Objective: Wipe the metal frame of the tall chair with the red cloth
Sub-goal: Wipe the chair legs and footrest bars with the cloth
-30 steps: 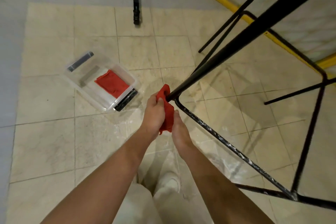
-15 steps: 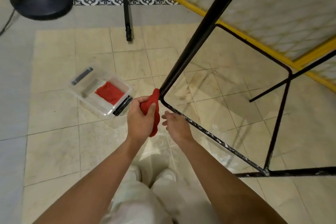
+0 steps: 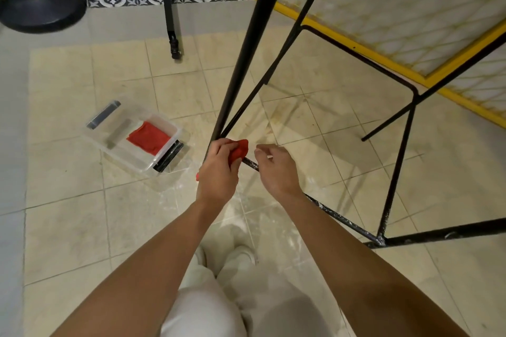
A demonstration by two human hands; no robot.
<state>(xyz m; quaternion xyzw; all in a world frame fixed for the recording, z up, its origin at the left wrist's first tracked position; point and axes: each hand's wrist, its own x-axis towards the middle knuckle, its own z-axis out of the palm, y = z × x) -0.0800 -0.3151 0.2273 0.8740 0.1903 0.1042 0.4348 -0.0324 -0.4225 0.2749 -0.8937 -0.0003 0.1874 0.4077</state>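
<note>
We are standing on the pale tiled floor [image 3: 68, 227]. The tall chair's black metal frame [image 3: 245, 55] is rising in front of us, its paint-flecked lower bar running off to our right. A clear plastic box [image 3: 117, 151] is sitting on the floor to the left, well apart from the frame, with a second cloth [image 3: 149, 138] lying inside. Our left hand [image 3: 219, 172] is gripping the red cloth [image 3: 239, 150], bunching it in curled fingers against the joint where the leg meets the lower bar. Our right hand [image 3: 276, 169] is hovering just beside it over the bar, fingers loosely curled, holding nothing.
</note>
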